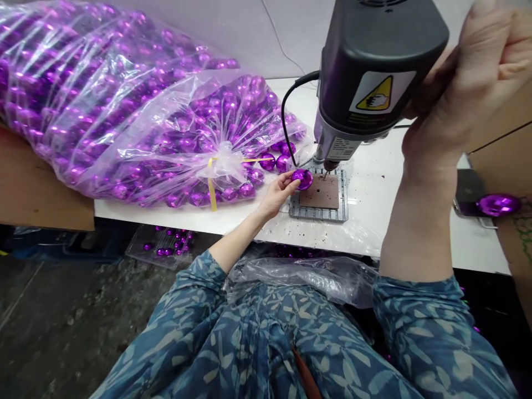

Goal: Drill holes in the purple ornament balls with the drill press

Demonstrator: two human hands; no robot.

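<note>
Between the thumb and fingers of my left hand [281, 194] is a shiny purple faceted ball [302, 179]. It is at the left edge of a brown wooden block [322, 195], which has a small dark hole and lies on the drill press's metal base [341, 213]. Above the block hangs the black drill press head [382, 39] with a warning label, its bit just right of the ball. My right hand [477, 72] is raised at the right side of the drill press; its fingers are blurred and partly hidden, so what they hold does not show.
A big clear bag [137, 111] of purple balls, tied with yellow ribbon, covers the left of the white table [366, 194]. Dark crumbs lie around the base. At right are a phone [467, 199], another purple ball [499, 204] and cardboard. Clear plastic [307, 277] drapes over my lap.
</note>
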